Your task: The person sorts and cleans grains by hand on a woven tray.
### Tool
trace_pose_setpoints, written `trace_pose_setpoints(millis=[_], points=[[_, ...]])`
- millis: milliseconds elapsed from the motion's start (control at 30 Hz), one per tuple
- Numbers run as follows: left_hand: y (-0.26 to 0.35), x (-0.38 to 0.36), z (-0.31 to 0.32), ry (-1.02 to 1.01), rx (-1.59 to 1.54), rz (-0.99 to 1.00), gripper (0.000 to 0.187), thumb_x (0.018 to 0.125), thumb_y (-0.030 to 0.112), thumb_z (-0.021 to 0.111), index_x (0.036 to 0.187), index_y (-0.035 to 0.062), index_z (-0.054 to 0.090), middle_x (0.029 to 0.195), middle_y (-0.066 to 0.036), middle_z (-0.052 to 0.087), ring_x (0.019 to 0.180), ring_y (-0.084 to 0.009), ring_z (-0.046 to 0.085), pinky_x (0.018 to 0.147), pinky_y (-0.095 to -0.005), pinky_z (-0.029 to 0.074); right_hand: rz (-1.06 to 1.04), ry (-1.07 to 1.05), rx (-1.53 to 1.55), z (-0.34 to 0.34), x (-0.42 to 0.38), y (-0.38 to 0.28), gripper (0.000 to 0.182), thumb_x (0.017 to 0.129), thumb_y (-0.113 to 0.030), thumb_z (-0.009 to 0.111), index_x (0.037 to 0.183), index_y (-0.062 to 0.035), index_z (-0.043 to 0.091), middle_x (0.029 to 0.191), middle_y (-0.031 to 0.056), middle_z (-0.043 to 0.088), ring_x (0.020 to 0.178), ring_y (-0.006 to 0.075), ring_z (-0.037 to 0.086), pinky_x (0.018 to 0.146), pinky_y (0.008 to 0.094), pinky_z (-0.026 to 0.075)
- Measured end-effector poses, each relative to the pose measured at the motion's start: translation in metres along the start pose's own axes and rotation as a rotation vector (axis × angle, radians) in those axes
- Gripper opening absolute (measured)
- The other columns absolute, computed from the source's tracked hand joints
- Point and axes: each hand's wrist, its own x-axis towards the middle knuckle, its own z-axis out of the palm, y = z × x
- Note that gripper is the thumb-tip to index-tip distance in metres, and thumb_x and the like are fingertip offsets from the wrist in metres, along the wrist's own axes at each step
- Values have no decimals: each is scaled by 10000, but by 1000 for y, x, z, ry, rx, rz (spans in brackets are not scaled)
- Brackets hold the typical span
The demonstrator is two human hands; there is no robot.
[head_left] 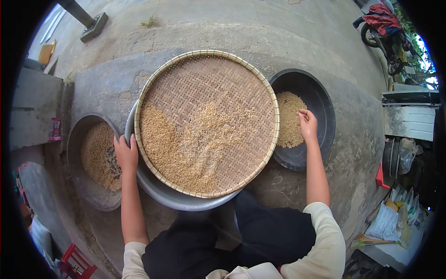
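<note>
A round woven bamboo winnowing tray (232, 88) rests over a grey metal basin (186, 202) in front of my knees. Unhusked grain (162, 144) lies on the tray, heaped toward its left and near side. My left hand (126, 156) is closed at the left edge, its thumb against the tray's rim; some fingers are hidden. Over a black basin (325, 111) on the right, my right hand (307, 126) has its fingertips pinched together. Below it is a pile of grain (289, 118). Whatever those fingertips hold is too small to make out.
At the left stands another dark basin (90, 197) with grain and husks in it. A concrete block wall (35, 109) rises beyond it. A motorbike (390, 39) is parked at the upper right. Plastic bags (385, 221) lie at the right, a red plastic stool (76, 262) at lower left.
</note>
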Motion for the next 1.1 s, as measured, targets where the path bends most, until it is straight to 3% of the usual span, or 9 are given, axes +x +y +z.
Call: trace_pose_setpoints(millis=[100,167,233,267,333,533,867,1100], points=[[5,0,-5,-28,-5,-28,457,876,381,487,1095,-17,531,1314,-263,370,1167,-410,412,936,-432,369,-144,93,-150,3,-7,-27,178,847,-81,563,997,6,600,926,86,634,745,135,596,660,259,489],[5,-1,-4,-40,-6,-35,457,876,380,486,1097,-18,529,1316,-261,369,1168,-408,412,938,-430,368,-392,31,-263,12,-19,-62,171,808,-98,612,962,-27,636,1043,100,592,886,197,585,803,314,463],[3,0,-2,-26,-9,-22,460,876,381,487,1094,-22,529,1315,-259,370,1169,-406,412,938,-429,368,-411,-52,-287,28,-35,-89,190,765,-116,649,948,-66,652,1181,129,512,1094,278,493,929,370,392],[3,0,-2,-27,-10,-24,460,876,381,487,1094,-22,529,1315,-259,370,1169,-406,412,938,-429,368,-411,-54,-288,35,-41,-97,190,765,-116,649,948,-66,652,1181,129,512,1094,278,493,929,370,392],[4,0,-3,-32,-18,-27,461,877,381,486,1093,-24,530,1316,-262,368,1174,-408,406,941,-430,365,-666,-167,-442,49,-48,-106,189,744,-152,672,925,-99,656,1280,135,439,1243,334,353,1004,407,314],[3,1,-3,-33,-16,-23,460,878,378,484,1090,-28,531,1320,-269,360,1189,-412,390,950,-432,358,-680,-237,-578,72,-54,-102,165,722,-186,695,854,-118,623,1392,132,309,1323,361,209,1043,452,244],[2,-1,-3,-16,-22,-14,473,879,388,479,1093,-31,531,1311,-257,375,1164,-408,413,933,-427,372,-652,-182,-669,85,-50,-100,106,756,-166,659,788,-101,582,1398,151,272,1329,378,171,1050,502,209],[1,-1,-2,-8,-11,-15,467,879,394,478,1090,-20,534,1307,-238,386,1141,-400,435,909,-434,387,-602,-176,-732,91,-54,-102,79,804,-146,600,805,-81,554,1417,164,215,1344,380,114,1027,600,162]])
